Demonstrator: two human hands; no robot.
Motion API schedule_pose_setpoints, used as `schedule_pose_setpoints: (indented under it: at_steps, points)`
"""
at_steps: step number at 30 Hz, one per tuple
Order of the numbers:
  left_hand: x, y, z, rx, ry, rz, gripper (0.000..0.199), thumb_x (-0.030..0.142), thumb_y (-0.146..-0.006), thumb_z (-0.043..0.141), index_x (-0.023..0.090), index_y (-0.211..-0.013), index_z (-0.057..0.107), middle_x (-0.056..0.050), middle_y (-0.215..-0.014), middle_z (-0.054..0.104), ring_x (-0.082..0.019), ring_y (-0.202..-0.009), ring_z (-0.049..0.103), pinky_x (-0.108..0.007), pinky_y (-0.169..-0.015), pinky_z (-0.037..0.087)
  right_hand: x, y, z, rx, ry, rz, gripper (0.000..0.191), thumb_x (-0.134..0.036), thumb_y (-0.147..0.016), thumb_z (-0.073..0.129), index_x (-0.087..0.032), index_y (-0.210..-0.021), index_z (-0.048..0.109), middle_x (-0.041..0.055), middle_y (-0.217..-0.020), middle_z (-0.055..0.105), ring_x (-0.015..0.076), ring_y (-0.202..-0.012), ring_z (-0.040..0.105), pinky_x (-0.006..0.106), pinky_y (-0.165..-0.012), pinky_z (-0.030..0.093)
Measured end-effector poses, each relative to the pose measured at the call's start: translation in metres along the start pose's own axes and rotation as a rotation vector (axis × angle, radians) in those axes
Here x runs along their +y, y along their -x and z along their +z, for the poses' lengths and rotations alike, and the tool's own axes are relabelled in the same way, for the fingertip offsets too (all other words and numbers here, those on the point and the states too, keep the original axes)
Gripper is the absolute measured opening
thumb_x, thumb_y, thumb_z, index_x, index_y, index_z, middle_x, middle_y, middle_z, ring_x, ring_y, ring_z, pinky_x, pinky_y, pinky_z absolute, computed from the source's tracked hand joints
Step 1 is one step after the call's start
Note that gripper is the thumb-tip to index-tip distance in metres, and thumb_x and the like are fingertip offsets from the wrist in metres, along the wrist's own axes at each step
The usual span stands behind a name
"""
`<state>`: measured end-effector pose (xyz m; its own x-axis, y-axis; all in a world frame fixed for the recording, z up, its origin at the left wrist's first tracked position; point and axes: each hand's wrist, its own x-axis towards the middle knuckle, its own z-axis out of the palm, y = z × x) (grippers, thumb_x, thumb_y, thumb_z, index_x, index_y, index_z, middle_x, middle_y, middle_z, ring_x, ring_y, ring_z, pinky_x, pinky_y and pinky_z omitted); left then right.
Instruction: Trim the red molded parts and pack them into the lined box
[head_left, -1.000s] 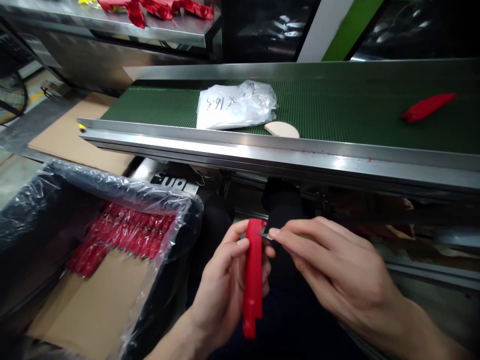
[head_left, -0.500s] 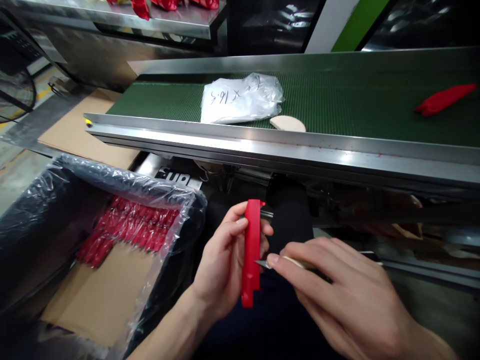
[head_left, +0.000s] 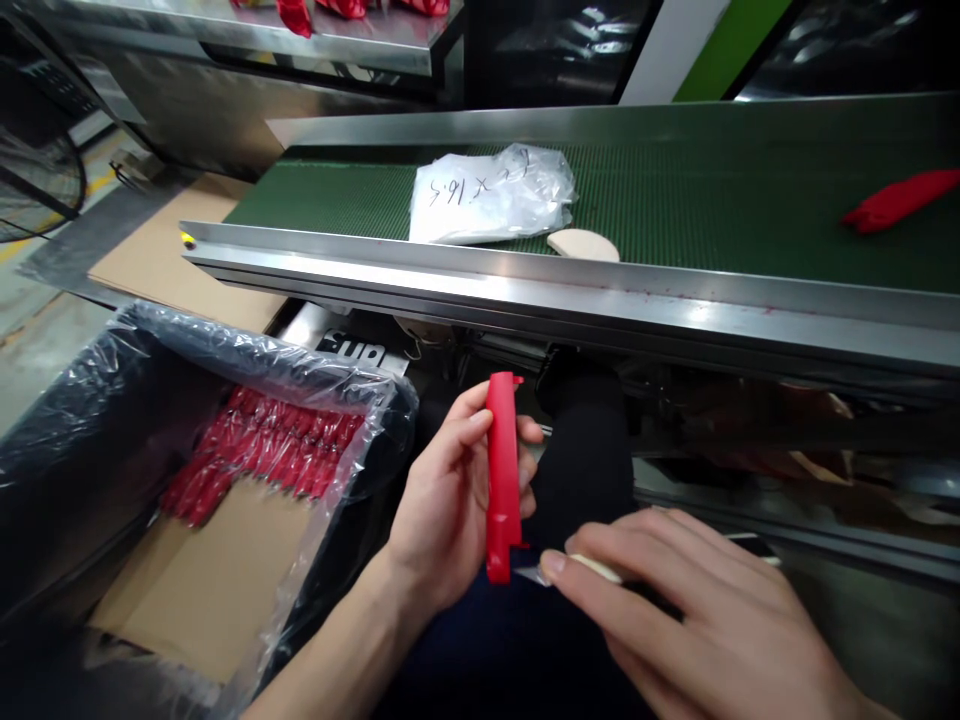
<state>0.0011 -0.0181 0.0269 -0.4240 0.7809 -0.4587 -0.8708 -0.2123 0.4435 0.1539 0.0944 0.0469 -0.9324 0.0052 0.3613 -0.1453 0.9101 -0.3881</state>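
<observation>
A long red plastic part (head_left: 504,470) stands nearly upright in my left hand (head_left: 442,500), the thumb on its left edge and the fingertips showing behind its right side. Small tabs jut from its right edge near the top and the bottom. My right hand (head_left: 697,600) is closed round a utility knife (head_left: 596,568) with a pale handle. The knife's short pointed blade (head_left: 532,574) lies just right of the part's lower end; whether it touches the part I cannot tell.
A plastic-lined bin (head_left: 337,390) at lower left holds rows of wrapped red parts (head_left: 277,440) and cardboard (head_left: 217,570). Across the front runs a green conveyor (head_left: 697,200) with a metal rail, carrying a plastic bag (head_left: 487,195), a pale half-round piece (head_left: 583,244) and another red part (head_left: 900,203).
The blade has moved down along the part, from its lower middle to beside its bottom end. My left hand has raised the part slightly. The view has shifted a little.
</observation>
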Motion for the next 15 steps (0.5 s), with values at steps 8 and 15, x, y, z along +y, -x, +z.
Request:
schedule_pose_setpoints:
  at_steps: [8,15]
  points:
    - [-0.004,0.011,0.002,-0.049,-0.227,0.063,0.024,0.021,-0.087,0.067,0.025,-0.106,0.052,0.000,-0.093,0.056,-0.007,-0.062,0.046,-0.018,-0.053,0.037,0.020,-0.004,-0.021,0.103,0.016,0.138,0.048,-0.002,-0.087,0.054,-0.025,-0.128,0.060,0.0067,-0.115,0.063,0.0186,-0.101,0.062,0.032,-0.080,0.051]
    - [-0.007,0.025,0.000,-0.088,-0.455,0.035,0.025,0.028,-0.086,0.070,0.025,-0.104,0.053,0.001,-0.090,0.056,-0.006,-0.058,0.047,-0.020,-0.052,0.040,0.023,-0.023,-0.010,0.109,0.128,0.076,0.040,-0.004,-0.090,0.055,-0.017,-0.127,0.062,0.0098,-0.111,0.062,0.0187,-0.097,0.056,0.035,-0.080,0.043]
